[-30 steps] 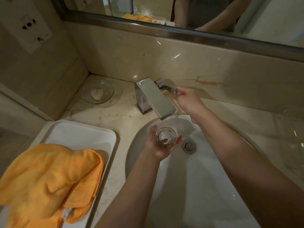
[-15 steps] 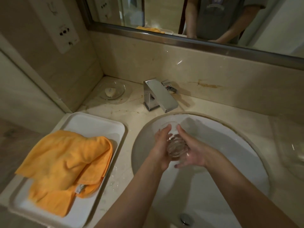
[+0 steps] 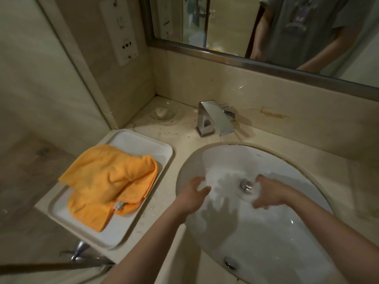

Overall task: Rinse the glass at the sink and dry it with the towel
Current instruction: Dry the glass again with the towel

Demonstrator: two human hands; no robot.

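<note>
We are holding both hands over the sink (image 3: pixel 266 232): the left hand (image 3: pixel 192 194) is hanging released, the blurred right hand (image 3: pixel 268 193) is gripping the glass (image 3: pixel 249 188); the towel (image 3: pixel 108 185) is lying on the tray (image 3: pixel 143 144).

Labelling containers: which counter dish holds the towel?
The white rectangular tray beside the sink holds the orange towel; the round clear dish holds only soap.

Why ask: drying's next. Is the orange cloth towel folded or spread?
Loosely folded: the towel lies in overlapping layers on the white rectangular tray.
</note>
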